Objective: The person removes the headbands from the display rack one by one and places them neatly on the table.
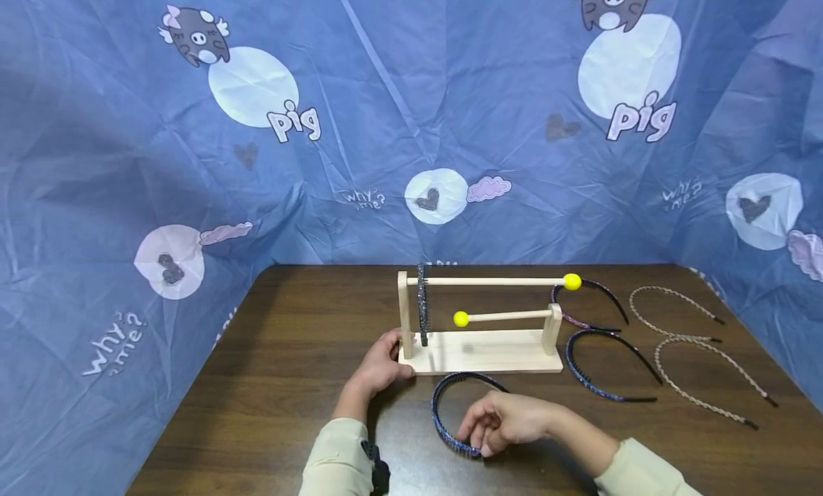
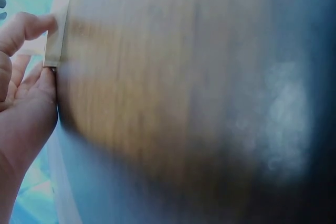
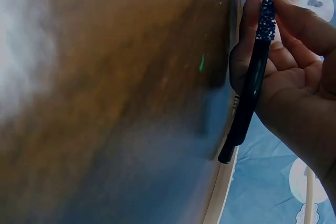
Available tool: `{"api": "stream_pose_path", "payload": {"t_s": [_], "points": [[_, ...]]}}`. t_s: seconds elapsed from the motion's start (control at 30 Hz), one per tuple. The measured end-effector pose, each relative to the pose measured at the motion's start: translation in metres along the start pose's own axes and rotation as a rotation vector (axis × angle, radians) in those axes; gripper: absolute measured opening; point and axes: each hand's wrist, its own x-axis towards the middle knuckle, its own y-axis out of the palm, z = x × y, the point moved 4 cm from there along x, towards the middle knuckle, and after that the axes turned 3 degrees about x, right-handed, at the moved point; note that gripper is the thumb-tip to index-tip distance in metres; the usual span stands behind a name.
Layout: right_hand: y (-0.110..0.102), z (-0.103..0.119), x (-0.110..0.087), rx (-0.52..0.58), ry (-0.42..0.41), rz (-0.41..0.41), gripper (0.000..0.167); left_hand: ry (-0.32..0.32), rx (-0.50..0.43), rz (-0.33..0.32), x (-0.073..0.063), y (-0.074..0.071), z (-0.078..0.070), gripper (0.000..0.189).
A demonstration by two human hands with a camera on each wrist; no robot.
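My right hand [image 1: 511, 419] pinches a dark blue glittery headband [image 1: 444, 423] between thumb and fingers, in front of a pale wooden rack. In the right wrist view the headband's black end [image 3: 252, 93] sticks out past the fingers. My left hand [image 1: 383, 364] grips the left end of the rack's base [image 1: 489, 351], thumb at the front corner; the left wrist view shows the fingers at the base's edge [image 2: 59, 35]. A dark glittery headband [image 1: 422, 306] hangs at the left end of the rack's upper rod [image 1: 489, 281]. The shorter lower rod [image 1: 508, 316] carries nothing.
Right of the rack lie a purple-and-black headband [image 1: 601, 289], a blue one [image 1: 579, 374] and two beige braided ones [image 1: 675, 292]. Yellow balls [image 1: 572, 281] cap the rod ends. A blue printed cloth [image 1: 360, 124] rises behind the brown table [image 1: 257, 410].
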Motion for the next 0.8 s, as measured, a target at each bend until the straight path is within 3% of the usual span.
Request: {"api": "stream_pose_path", "payload": {"t_s": [0.23,0.5,0.63,0.8], "points": [[0.000,-0.002,0.004,0.028,0.024,0.039,0.037,-0.007,-0.009,0.007,0.001,0.001,0.002,0.066],[-0.009,0.003,-0.001,0.034,-0.007,0.003,0.036,-0.008,-0.033,0.016,0.001,0.000,0.000,0.066],[-0.018,0.012,-0.005,-0.019,-0.091,-0.074,0.033,0.007,-0.027,0.033,-0.003,-0.001,-0.013,0.064],[-0.030,0.030,-0.005,-0.108,-0.192,-0.238,0.032,-0.001,-0.020,0.043,-0.009,-0.001,-0.024,0.064]]}}
